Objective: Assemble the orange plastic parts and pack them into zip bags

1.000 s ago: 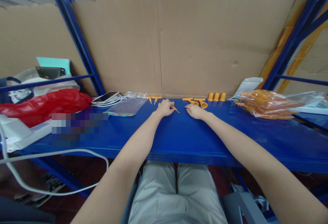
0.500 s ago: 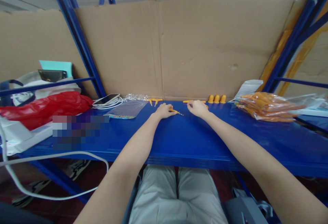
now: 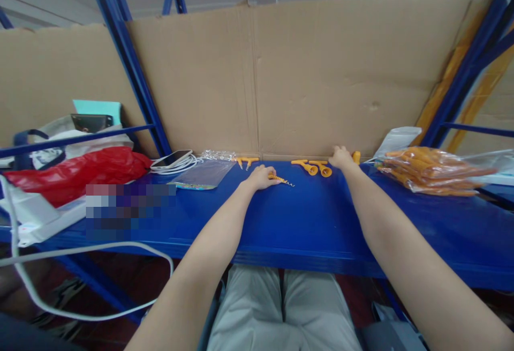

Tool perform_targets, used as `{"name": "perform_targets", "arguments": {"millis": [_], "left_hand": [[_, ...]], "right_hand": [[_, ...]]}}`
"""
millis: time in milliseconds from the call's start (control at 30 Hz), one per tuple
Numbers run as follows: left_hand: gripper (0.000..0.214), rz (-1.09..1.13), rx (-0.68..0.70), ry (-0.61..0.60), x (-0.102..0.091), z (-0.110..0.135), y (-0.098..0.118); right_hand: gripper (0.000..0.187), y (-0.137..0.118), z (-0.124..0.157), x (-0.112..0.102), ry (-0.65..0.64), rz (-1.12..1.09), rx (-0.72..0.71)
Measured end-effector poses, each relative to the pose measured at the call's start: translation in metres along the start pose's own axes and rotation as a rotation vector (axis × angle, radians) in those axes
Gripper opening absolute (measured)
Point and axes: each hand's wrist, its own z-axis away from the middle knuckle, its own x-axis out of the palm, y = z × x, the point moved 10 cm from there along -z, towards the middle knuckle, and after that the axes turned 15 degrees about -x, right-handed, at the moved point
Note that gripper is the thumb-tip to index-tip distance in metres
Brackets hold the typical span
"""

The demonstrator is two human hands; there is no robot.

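My left hand is closed around the orange part of a corkscrew, whose metal spiral points to the right just above the tabletop. At the back of the table, my right hand has its fingers bent down beside an orange bell-shaped cap. The hand hides the spot where other such caps stood, and what its fingers hold cannot be made out. Left of it lie two orange T-handled pieces with open round ends, a nearer-left one and another.
Orange T-handles with metal spirals lie at the back, beside a clear plastic bag. A phone rests with a coiled white cable. Bagged orange parts lie on the right, a red bag on the left. Cardboard walls the back.
My right hand has left the orange T-handled pieces and moved right to the caps, leaving two pieces lying with round ends showing. My left hand keeps the corkscrew in nearly the same place.
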Motion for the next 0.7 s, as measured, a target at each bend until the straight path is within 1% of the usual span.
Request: {"name": "perform_targets", "arguments": {"millis": [67, 200, 267, 367, 500, 567, 700], "left_hand": [[0.039, 0.006, -0.003, 0.008, 0.001, -0.002, -0.002], [0.04, 0.023, 0.0, 0.012, 0.004, -0.006, -0.003], [0.039, 0.021, 0.002, 0.009, 0.004, -0.006, -0.003], [0.04, 0.016, 0.002, 0.005, 0.004, -0.004, -0.002], [0.041, 0.019, 0.013, 0.0, 0.004, -0.003, 0.0], [0.041, 0.02, 0.009, 0.002, 0.004, -0.003, 0.0], [0.035, 0.028, -0.001, 0.009, 0.003, -0.003, 0.0]], "right_hand": [[0.057, 0.015, 0.001, 0.016, -0.021, -0.025, 0.059], [0.055, 0.024, 0.001, 0.051, -0.121, -0.079, 0.037], [0.057, 0.025, 0.0, 0.061, -0.158, -0.081, 0.01], [0.058, 0.023, 0.0, 0.064, -0.181, -0.066, -0.012], [0.059, 0.024, 0.006, 0.062, -0.224, -0.066, 0.036], [0.059, 0.022, 0.008, 0.059, -0.207, -0.073, 0.038], [0.059, 0.023, 0.01, 0.053, -0.131, -0.096, 0.037]]}}
